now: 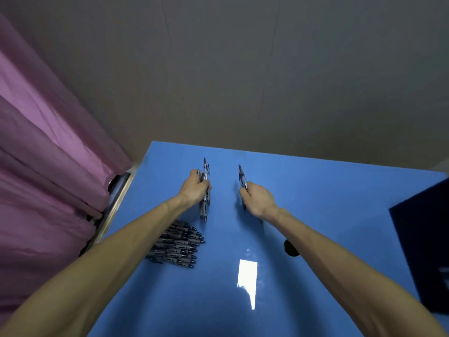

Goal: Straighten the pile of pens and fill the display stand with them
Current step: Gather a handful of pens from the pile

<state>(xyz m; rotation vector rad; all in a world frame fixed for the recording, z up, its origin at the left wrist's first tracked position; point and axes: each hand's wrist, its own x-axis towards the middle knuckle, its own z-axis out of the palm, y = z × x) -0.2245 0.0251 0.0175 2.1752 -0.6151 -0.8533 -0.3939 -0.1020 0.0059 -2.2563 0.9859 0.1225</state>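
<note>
Blue table (315,215), my left hand (194,188) grips a few pens (205,207), right hand (257,198) grips another pen (242,175); light, stiff, slippery, best held mid-barrel.

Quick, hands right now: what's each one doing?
Left hand: grips a few pens.
Right hand: grips a pen.

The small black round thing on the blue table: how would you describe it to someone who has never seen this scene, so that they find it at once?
Start from the blue table and follow the person's right forearm back from the right hand. Just beside that forearm, on its inner side, lies a small black disc, partly hidden by the arm. It is round and alone, unlike the long pens in the pile of pens on the left.
</note>
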